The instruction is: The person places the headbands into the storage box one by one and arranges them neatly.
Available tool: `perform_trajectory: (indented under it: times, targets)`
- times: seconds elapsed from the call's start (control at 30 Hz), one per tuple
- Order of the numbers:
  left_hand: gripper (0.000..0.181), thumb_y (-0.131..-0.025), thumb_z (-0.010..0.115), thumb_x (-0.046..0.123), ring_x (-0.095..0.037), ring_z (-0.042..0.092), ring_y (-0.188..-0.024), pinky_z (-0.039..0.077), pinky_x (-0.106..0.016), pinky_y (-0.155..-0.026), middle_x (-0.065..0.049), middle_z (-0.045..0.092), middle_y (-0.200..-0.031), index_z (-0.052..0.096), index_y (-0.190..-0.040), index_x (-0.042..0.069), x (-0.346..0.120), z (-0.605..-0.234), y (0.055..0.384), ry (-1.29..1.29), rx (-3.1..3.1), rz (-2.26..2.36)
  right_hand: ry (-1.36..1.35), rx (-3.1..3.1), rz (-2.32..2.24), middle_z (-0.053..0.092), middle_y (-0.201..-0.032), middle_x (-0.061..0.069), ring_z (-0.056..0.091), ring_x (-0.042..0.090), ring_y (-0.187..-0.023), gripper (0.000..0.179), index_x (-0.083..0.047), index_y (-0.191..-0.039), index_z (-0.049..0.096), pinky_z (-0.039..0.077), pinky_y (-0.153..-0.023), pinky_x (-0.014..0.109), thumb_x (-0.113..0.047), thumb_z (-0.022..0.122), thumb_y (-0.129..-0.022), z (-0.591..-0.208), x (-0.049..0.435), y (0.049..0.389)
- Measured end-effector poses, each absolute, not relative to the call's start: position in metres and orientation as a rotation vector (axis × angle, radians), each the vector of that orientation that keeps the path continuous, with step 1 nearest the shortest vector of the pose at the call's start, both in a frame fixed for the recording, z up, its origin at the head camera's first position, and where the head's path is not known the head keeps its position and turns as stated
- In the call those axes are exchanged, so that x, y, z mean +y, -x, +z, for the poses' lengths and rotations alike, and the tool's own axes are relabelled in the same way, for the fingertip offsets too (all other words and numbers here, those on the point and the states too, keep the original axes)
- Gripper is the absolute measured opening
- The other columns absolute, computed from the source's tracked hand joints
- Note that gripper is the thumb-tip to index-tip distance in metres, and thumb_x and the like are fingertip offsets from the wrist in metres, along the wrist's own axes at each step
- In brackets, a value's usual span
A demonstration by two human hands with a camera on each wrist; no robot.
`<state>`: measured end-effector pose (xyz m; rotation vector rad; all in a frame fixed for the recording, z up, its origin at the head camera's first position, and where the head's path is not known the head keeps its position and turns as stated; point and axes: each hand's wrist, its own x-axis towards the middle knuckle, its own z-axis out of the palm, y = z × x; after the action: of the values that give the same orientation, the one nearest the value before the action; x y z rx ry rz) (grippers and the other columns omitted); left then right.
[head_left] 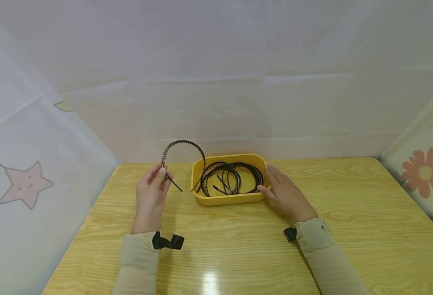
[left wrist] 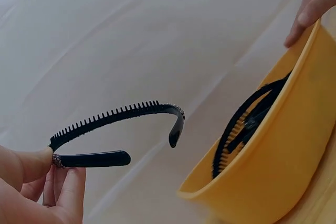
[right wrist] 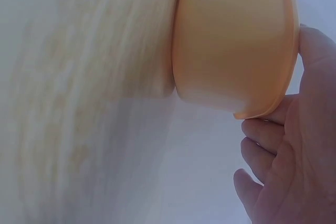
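A black headband [head_left: 182, 141] with comb teeth stands up in my left hand [head_left: 151, 196], pinched between thumb and fingers near one end. In the left wrist view small glittery bits show on the headband [left wrist: 113, 115] near its ends. It is held left of a yellow plastic basket [head_left: 229, 200], its other end overlapping the basket's left rim in the head view. Several more black headbands [head_left: 258, 175] lie overlapping inside the basket. At the basket's right end my right hand [head_left: 289, 196] rests against the rim, fingers extended and thumb by the front corner.
The basket stands on a wood-grain table [head_left: 216, 237] near its back edge. Behind it hangs a pale sheet [head_left: 216, 94]. Side sheets carry a pink star [head_left: 26, 184] and a red flower [head_left: 425, 172]. Black straps [head_left: 168, 241] circle both wrists.
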<state>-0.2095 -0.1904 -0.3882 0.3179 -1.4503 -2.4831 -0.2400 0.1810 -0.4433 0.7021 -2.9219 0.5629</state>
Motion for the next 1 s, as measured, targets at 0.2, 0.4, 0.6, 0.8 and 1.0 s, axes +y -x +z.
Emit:
perform_trajectory:
  times: [0.2, 0.4, 0.6, 0.8, 1.0]
  targets:
    - [0.039, -0.103, 0.058, 0.009, -0.011, 0.063, -0.1, 0.052, -0.025, -0.101, -0.004, 0.058, -0.121, 0.055, -0.141, 0.002, -0.177, -0.395, 0.213, -0.363, -1.463, -2.555, -0.696, -2.918, 0.568, 0.018, -0.166, 0.02, 0.016, 0.038, -0.153, 0.076, 0.006, -0.159, 0.022, 0.017, -0.124, 0.055, -0.049, 0.04, -0.109, -0.444, 0.181, 0.24]
    - [0.034, -0.103, 0.058, 0.005, -0.01, 0.066, -0.094, 0.051, -0.028, -0.103, -0.006, 0.061, -0.118, 0.057, -0.137, 0.0, -0.165, -0.402, 0.216, -0.371, -1.435, -2.593, -0.691, -2.935, 0.568, 0.017, -0.167, 0.019, 0.015, 0.037, -0.154, 0.077, 0.005, -0.159, 0.021, 0.017, -0.124, 0.055, -0.051, 0.038, -0.109, -0.446, 0.181, 0.24]
    - [0.036, -0.104, 0.056, 0.003, -0.011, 0.066, -0.091, 0.056, -0.024, -0.094, -0.006, 0.06, -0.11, 0.054, -0.138, -0.006, -0.145, -0.41, 0.22, -0.36, -1.481, -2.596, -0.68, -2.942, 0.587, 0.017, -0.167, 0.02, 0.015, 0.037, -0.154, 0.077, 0.005, -0.159, 0.021, 0.016, -0.124, 0.055, -0.051, 0.039, -0.109, -0.443, 0.182, 0.239]
    - [0.037, -0.104, 0.056, 0.002, -0.012, 0.068, -0.09, 0.056, -0.026, -0.094, -0.011, 0.057, -0.114, 0.053, -0.14, -0.007, -0.13, -0.413, 0.222, -0.331, -1.52, -2.606, -0.674, -2.942, 0.589, 0.016, -0.167, 0.02, 0.015, 0.038, -0.154, 0.078, 0.005, -0.16, 0.019, 0.017, -0.124, 0.056, -0.051, 0.038, -0.109, -0.444, 0.179, 0.241]
    - [0.038, -0.104, 0.054, 0.001, -0.013, 0.067, -0.093, 0.055, -0.031, -0.098, -0.012, 0.055, -0.115, 0.053, -0.141, -0.006, -0.121, -0.416, 0.224, -0.33, -1.553, -2.579, -0.711, -2.909, 0.604, 0.019, -0.166, 0.021, 0.017, 0.04, -0.153, 0.076, 0.006, -0.158, 0.022, 0.019, -0.123, 0.057, -0.048, 0.042, -0.109, -0.446, 0.174, 0.243]
